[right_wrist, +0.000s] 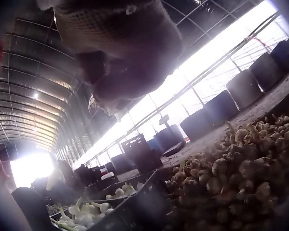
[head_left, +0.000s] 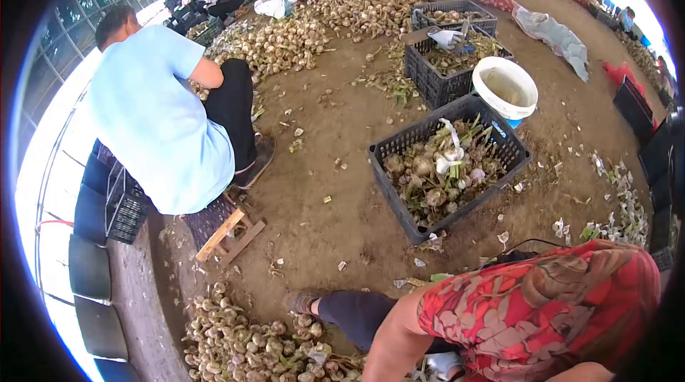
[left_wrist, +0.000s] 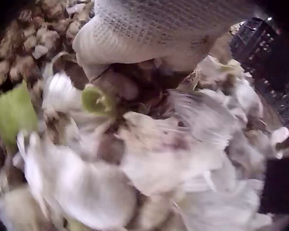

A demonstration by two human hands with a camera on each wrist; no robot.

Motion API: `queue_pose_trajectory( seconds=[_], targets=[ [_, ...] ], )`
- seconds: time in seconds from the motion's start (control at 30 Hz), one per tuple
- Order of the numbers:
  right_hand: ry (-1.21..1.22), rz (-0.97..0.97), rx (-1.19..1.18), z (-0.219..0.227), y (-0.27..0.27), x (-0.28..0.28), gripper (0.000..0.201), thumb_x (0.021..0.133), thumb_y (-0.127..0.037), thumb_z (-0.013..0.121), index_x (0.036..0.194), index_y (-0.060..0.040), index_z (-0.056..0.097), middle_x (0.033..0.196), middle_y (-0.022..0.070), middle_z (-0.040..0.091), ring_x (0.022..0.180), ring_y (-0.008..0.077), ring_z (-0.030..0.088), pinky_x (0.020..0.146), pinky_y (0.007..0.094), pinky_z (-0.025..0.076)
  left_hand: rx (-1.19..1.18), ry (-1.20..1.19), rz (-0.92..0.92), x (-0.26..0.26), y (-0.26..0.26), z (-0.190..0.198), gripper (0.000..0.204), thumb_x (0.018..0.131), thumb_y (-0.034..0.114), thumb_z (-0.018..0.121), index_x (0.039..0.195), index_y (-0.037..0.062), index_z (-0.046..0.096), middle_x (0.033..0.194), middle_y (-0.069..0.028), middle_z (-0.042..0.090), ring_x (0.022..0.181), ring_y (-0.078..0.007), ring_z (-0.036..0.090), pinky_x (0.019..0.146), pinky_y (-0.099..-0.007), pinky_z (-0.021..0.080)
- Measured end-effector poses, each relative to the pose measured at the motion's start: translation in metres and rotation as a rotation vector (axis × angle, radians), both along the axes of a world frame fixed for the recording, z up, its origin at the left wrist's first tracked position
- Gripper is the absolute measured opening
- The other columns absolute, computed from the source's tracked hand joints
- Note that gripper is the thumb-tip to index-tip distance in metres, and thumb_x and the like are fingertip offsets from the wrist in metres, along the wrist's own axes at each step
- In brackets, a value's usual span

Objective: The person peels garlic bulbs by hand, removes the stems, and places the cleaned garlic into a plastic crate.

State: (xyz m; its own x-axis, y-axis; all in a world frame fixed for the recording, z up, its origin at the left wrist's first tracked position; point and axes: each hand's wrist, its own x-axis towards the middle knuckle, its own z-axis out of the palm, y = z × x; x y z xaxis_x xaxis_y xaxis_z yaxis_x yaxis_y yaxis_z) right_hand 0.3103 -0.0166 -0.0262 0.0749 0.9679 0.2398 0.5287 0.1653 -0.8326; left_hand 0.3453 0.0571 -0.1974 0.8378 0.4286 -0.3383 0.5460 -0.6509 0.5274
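left hand: gloved in white knit, directly above and touching a heap of garlic bulbs; a bulb with a cut green stem sits just under the fingers. the blur hides whether the fingers are curled round it: cannot tell.

right hand: gloved, dark against the bright roof, raised above the garlic pile below and to its side, apart from it. finger position cannot be told. a black crate with bulbs lies below the hand.
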Motion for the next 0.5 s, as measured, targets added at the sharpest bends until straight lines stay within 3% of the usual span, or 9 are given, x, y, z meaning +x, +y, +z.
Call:
queue_pose_trajectory(
  seconds=[0.23,0.43,0.5],
  targets=[
    [-0.073,0.021,-0.044,-0.006,-0.018,-0.027,0.047,0.079,-0.047,0.063,0.084,-0.0004,0.070,0.081,0.0208,0.067,0.077,0.0382,0.065,0.067,0.0467,0.051,-0.569,-0.317,0.346,-0.054,-0.053,0.078,0.052,0.086,0.011,0.058,0.135,0.0048,0.042,0.120,-0.0139,0.053,0.092,-0.0245,0.061,0.079,-0.0369,0.051],
    [-0.193,0.008,-0.273,-0.007,-0.061,-0.045,0.056,0.080,-0.058,0.061,0.092,-0.0038,0.071,0.087,0.0197,0.068,0.084,0.0375,0.066,0.072,0.0461,0.052,-0.852,-0.510,0.578,-0.115,-0.089,0.128,0.051,0.086,0.010,0.058,0.135,0.0033,0.041,0.116,-0.0123,0.055,0.091,-0.0223,0.060,0.079,-0.0352,0.050],
    [-0.124,-0.122,-0.285,-0.047,-0.062,-0.057,0.061,0.080,-0.064,0.059,0.091,-0.0046,0.072,0.089,0.0193,0.069,0.084,0.0365,0.066,0.075,0.0460,0.053,-0.894,-0.567,0.635,-0.136,-0.097,0.138,0.051,0.087,0.009,0.058,0.135,0.0028,0.041,0.115,-0.0117,0.056,0.090,-0.0216,0.060,0.079,-0.0347,0.050]
  ],
)
